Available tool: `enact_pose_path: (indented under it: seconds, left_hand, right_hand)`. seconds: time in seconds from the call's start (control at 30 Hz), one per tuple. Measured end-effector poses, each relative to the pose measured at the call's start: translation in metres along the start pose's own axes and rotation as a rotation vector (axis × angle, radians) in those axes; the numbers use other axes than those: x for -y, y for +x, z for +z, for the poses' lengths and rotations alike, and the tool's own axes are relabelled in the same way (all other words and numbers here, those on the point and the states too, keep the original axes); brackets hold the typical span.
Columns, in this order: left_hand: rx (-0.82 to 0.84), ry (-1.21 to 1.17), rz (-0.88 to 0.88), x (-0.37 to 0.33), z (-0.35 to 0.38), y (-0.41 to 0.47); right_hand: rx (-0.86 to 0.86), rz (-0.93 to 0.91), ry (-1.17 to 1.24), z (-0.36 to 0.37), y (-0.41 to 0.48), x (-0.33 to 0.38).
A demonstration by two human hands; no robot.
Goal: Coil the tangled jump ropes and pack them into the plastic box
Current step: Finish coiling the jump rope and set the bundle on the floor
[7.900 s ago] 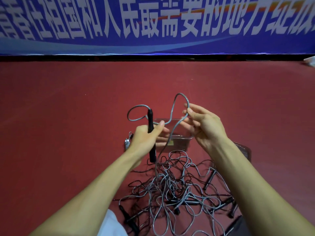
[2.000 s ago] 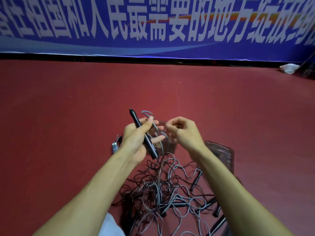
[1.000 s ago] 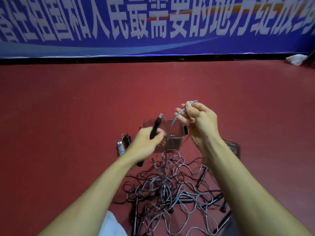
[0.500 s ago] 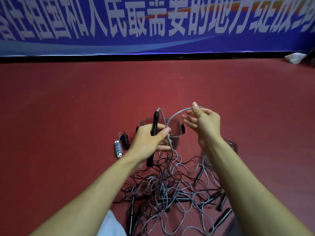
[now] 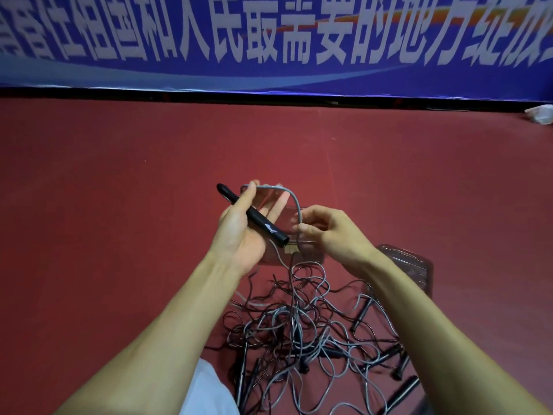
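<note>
My left hand holds a black jump-rope handle across its palm, tilted with its tip up and to the left. A grey rope loops over the left fingertips and runs down to my right hand, which pinches it between thumb and fingers. The rope drops into a tangled pile of grey ropes and black handles on the red floor. The clear plastic box stands behind my hands, mostly hidden by them.
A clear lid lies to the right of the box, partly under my right forearm. A blue banner with white characters runs along the far wall. A white scrap lies at the far right. White cloth shows at the bottom.
The left hand has turned palm up, tilting the handle from upright to slanted. The right hand has come down and closed on the rope, drawing a loop over the left fingers.
</note>
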State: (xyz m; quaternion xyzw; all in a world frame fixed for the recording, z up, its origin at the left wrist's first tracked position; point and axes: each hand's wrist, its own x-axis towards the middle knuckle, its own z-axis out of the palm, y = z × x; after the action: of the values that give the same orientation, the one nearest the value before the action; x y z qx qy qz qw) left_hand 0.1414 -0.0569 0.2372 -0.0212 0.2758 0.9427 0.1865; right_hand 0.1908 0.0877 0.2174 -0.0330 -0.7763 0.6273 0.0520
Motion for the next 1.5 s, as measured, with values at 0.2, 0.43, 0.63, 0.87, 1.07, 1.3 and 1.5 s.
enact_pose_path:
  seconds: [0.2, 0.43, 0.63, 0.87, 1.07, 1.3, 1.5]
  left_hand:
    - [-0.004, 0.11, 0.063, 0.001, -0.005, -0.001]
    - [0.149, 1.11, 0.126, 0.022, -0.021, 0.0]
    - [0.281, 1.428, 0.253, 0.031, -0.021, -0.003]
    - [0.287, 1.413, 0.341, 0.043, -0.012, -0.006]
    - [0.243, 1.546, 0.342, 0.042, -0.011, -0.006]
    - [0.126, 0.814, 0.072, 0.03, 0.003, -0.011]
    - [0.002, 0.212, 0.036, 0.007, 0.008, -0.008]
  right_hand:
    - [-0.175, -0.047, 0.086, -0.001, -0.003, 0.006]
    - [-0.3, -0.067, 0.374, -0.011, -0.006, 0.019]
    - [-0.409, -0.077, 0.573, -0.027, -0.006, 0.024]
    - [-0.522, 0.125, 1.163, -0.029, -0.002, 0.016]
    - [-0.608, 0.143, 0.884, -0.034, 0.002, 0.01]
    - [-0.438, 0.152, 0.294, -0.019, 0.004, 0.005]
    - [-0.13, 0.082, 0.019, -0.003, 0.001, 0.002]
